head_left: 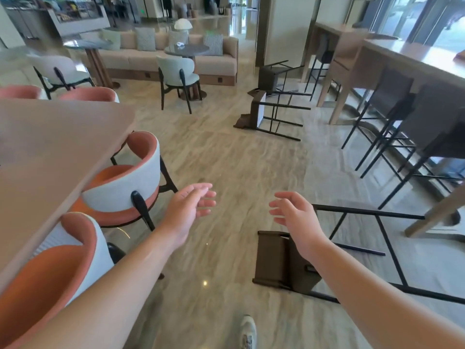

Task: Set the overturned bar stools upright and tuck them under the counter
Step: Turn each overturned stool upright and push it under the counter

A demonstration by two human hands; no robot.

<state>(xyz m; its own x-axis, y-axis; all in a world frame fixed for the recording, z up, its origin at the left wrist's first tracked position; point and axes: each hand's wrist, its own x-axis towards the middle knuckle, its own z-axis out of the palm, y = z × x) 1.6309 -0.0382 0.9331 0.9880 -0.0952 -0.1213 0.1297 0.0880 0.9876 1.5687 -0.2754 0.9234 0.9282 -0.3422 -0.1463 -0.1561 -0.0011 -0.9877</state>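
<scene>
The floor [226,157] looked like polished veined stone, glossy enough to throw back light spots, and the nearest overturned stool [281,260] showed a matt dark-brown padded seat on thin black metal legs. The counter [412,59] had a smooth, pale wood-look top with a soft sheen. The tub chairs [125,182] wore orange and pale grey cloth over glossy black legs.
</scene>
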